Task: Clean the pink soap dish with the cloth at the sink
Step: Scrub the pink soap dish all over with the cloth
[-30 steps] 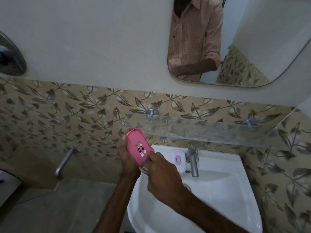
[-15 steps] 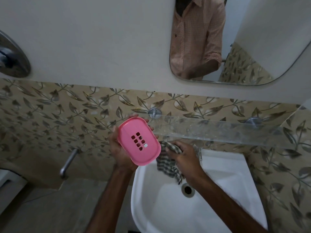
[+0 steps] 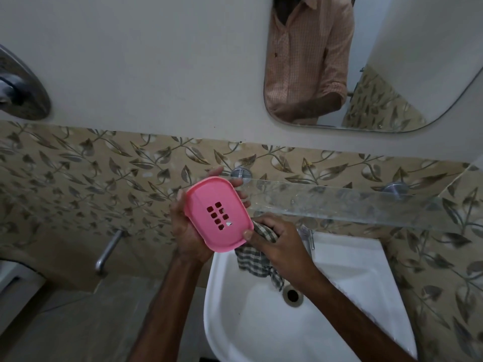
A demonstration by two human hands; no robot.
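Observation:
My left hand (image 3: 187, 232) grips the pink soap dish (image 3: 218, 214) from behind, its slotted face turned toward me, held up left of the white sink (image 3: 339, 309). My right hand (image 3: 277, 242) holds a bunched checked cloth (image 3: 257, 259) just right of the dish, thumb touching the dish's lower right rim. The cloth hangs down over the basin's back edge.
A glass shelf (image 3: 339, 202) runs along the tiled wall right above my right hand. The tap (image 3: 309, 237) is mostly hidden behind that hand. The drain hole (image 3: 292, 295) sits in the basin. A mirror (image 3: 366, 61) hangs above; a metal wall spout (image 3: 108, 250) juts out at left.
The dish has turned to face me and risen slightly. My right hand came away from it, now showing the cloth, and has returned so the thumb touches the dish's rim.

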